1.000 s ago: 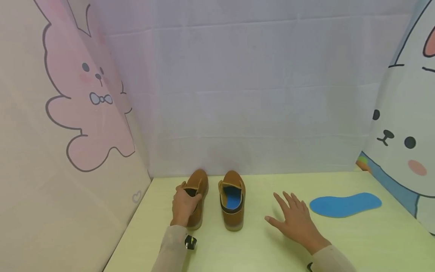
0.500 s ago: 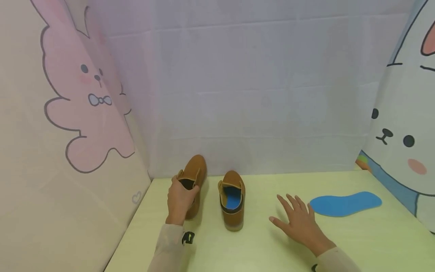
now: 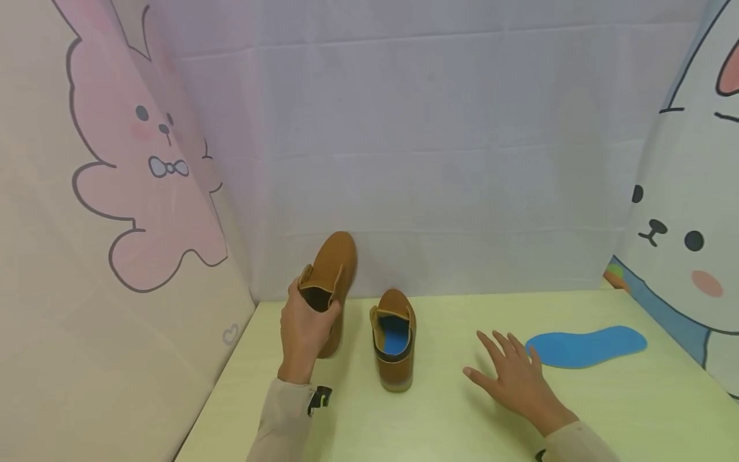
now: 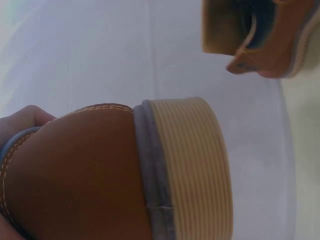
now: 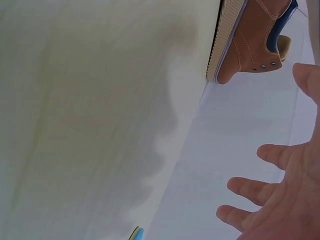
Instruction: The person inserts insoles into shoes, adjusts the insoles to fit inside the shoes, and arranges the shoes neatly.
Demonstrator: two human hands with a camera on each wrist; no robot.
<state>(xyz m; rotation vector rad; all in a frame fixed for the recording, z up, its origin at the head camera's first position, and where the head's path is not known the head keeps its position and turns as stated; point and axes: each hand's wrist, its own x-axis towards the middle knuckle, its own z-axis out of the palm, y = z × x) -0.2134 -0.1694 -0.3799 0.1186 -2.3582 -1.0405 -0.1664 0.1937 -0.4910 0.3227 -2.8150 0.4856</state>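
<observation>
My left hand (image 3: 303, 332) pinches 1 shoe (image 3: 333, 264) from behind, likely for control; right hand (image 3: 518, 383) (spread) hovers near the insole (image 3: 591, 347).

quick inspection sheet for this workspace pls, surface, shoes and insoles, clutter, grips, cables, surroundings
Surface: table, pale yellow-green
Held shoe: brown, looks raised off the table; inside too dark to judge
Other shoe: brown, upright on the table, fitted insole inside, blue
Loose insole: blue, lying on the table at the right
Clutter: nothing seen
Left grip: holds the held shoe by its opening
Right grip: holds nothing, fingers spread, near the loose insole
Cables: nothing seen
Surroundings: pale cloth behind, pink rabbit print at the left, white animal print at the right
</observation>
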